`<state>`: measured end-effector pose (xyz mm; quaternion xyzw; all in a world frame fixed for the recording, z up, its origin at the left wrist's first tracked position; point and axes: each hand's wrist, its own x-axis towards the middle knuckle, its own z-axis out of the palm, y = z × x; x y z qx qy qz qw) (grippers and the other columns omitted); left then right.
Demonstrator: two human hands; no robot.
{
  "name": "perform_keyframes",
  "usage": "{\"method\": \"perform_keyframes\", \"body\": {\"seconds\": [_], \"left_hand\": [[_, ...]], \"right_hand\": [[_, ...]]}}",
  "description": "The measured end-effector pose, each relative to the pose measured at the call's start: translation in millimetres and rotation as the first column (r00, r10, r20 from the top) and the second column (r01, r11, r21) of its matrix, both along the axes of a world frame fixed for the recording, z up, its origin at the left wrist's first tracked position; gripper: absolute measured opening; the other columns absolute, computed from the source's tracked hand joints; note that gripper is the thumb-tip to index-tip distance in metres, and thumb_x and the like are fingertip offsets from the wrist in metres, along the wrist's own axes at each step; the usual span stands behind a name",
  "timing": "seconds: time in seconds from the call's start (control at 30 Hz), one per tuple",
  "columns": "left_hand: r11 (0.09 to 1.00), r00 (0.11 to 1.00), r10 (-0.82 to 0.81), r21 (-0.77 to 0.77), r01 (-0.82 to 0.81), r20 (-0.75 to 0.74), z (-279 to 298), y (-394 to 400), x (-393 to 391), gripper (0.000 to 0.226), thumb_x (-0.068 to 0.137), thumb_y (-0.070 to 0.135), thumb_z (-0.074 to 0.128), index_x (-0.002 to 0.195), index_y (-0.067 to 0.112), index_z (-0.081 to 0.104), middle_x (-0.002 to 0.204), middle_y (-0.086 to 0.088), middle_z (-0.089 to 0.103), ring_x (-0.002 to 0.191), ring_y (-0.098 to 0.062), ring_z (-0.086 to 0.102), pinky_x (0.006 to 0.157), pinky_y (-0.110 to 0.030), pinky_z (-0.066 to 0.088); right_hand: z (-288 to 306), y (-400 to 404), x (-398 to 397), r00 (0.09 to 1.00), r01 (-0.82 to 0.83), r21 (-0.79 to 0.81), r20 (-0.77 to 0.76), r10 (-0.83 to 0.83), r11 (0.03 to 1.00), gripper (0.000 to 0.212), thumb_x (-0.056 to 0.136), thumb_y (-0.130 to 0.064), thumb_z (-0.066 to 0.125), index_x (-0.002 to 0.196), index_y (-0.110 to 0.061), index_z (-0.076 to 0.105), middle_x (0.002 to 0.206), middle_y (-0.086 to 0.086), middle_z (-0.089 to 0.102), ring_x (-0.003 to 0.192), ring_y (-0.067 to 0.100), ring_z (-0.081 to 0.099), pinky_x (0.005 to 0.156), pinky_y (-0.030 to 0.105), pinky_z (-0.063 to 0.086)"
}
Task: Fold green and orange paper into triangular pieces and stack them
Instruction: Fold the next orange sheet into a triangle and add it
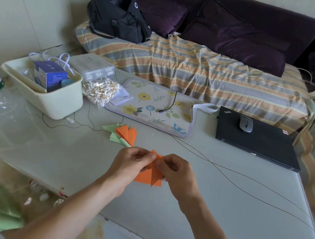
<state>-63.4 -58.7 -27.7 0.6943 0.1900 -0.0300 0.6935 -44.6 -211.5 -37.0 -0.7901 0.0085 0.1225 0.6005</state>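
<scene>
Pale grey tabletop (221, 206) stretches before a striped daybed, with a closed black laptop (257, 139) to the right and a cream plastic tub (56, 99) to the left. Just above the near middle of that surface, both hands work a partly folded sheet of orange paper (148, 177). The left hand (127, 167) pinches its upper left edge with curled fingers, and the right hand (177, 173) pinches the upper right, thumbs nearly meeting at the top point. Behind them lies the fanned stack of finished green and orange paper triangles (125, 134), well apart from the hands.

The step looks like closing a triangular flap, though the exact crease is hidden by the thumbs. To do it well, line up the two raw edges first, hold the point firmly, then run a thumbnail along the fold for a sharp crease. Only then lay the piece squarely on the stack.
</scene>
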Motion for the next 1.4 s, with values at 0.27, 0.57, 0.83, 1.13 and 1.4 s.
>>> {"method": "perform_keyframes", "body": {"seconds": [0.27, 0.57, 0.83, 1.13, 1.4], "left_hand": [[0.994, 0.999, -0.047, 0.098, 0.044, 0.027, 1, 1, -1, 0.005, 0.09, 0.01, 0.073, 0.087, 0.009, 0.077, 0.074, -0.009, 0.075, 0.066, -0.011, 0.068, 0.068, -0.021, 0.056], [0.961, 0.979, -0.204, 0.189, 0.202, -0.008, -1, -1, -4, 0.001, 0.085, 0.016, 0.076, 0.085, 0.015, 0.075, 0.08, -0.006, 0.076, 0.072, -0.014, 0.072, 0.082, -0.035, 0.058], [0.989, 0.997, -0.082, 0.127, 0.082, 0.0, -3, 1, -1, 0.006, 0.089, 0.012, 0.074, 0.086, 0.008, 0.077, 0.071, -0.001, 0.073, 0.06, -0.008, 0.068, 0.061, -0.018, 0.054], [0.977, 0.999, -0.035, 0.212, 0.028, 0.028, -12, 6, 3, 0.013, 0.091, 0.014, 0.072, 0.08, 0.007, 0.076, 0.071, -0.012, 0.071, 0.065, -0.016, 0.063, 0.078, -0.042, 0.059], [0.89, 0.986, -0.167, 0.432, 0.148, 0.005, -14, 7, 3, 0.01, 0.088, 0.025, 0.074, 0.079, 0.021, 0.072, 0.069, 0.008, 0.069, 0.065, -0.011, 0.061, 0.063, -0.025, 0.043]], "right_hand": [[4, 0, -2, 0.999, 0.011, 0.053, -0.037, -0.009, 0.999, 0.013, 0.094, -0.024, 0.068, 0.085, -0.016, 0.073, 0.077, 0.002, 0.074, 0.068, 0.014, 0.065, 0.07, 0.033, 0.055], [7, -1, -1, 0.999, 0.052, 0.002, 0.011, -0.052, 0.999, 0.013, 0.091, -0.017, 0.068, 0.078, -0.015, 0.071, 0.069, 0.001, 0.07, 0.058, 0.01, 0.061, 0.055, 0.023, 0.048], [3, -2, 1, 0.996, 0.049, 0.09, -0.079, -0.041, 0.995, 0.015, 0.095, -0.019, 0.066, 0.087, -0.008, 0.073, 0.074, 0.005, 0.071, 0.068, 0.017, 0.062, 0.07, 0.035, 0.054], [2, -3, 0, 0.993, -0.028, 0.072, -0.117, 0.036, 0.997, 0.014, 0.093, -0.01, 0.069, 0.091, 0.005, 0.071, 0.066, 0.012, 0.069, 0.054, 0.014, 0.056, 0.059, 0.021, 0.048], [2, -2, 0, 0.992, 0.03, 0.076, -0.122, -0.021, 0.997, 0.022, 0.091, -0.023, 0.073, 0.08, -0.004, 0.071, 0.066, 0.004, 0.065, 0.061, 0.017, 0.057, 0.068, 0.037, 0.051]]}}
